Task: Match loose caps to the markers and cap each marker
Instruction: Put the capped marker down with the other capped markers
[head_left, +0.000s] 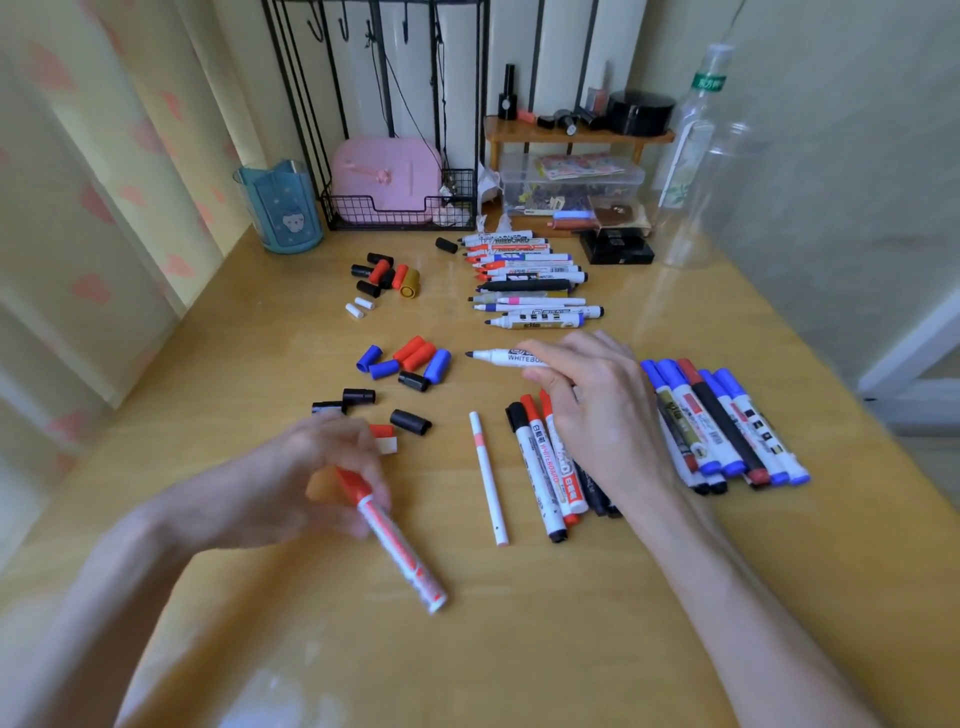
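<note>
- Yellow wooden worktop (519, 649) is bounded by a curtain on the left, by a wire basket (400, 208) and a blue cup (280, 208) at the back, and by its own free edge on the right.
- The left grip (311, 483) is curled round the capped end of a red marker (395, 545). The barrel slants down toward the near right. The fingers are blurred, so the exact contact cannot be told.
- The right grip (597, 410) is pinched on the barrel of an uncapped whiteboard marker (498, 357), whose dark tip points left. The palm lies over a group of capped markers (540, 467).
- Loose red, blue and black caps (410, 361) are clustered just left of that tip; a second cluster (384, 275) lies farther back.
- A row of uncapped markers (530, 280) lies behind the right grip, and a capped pile (727, 426) lies to its right, near the free edge.
- A thin white pen (488, 483) lies between the two grips.
- Bare surface is seen along the near side, between the forearms, and along the left edge.
</note>
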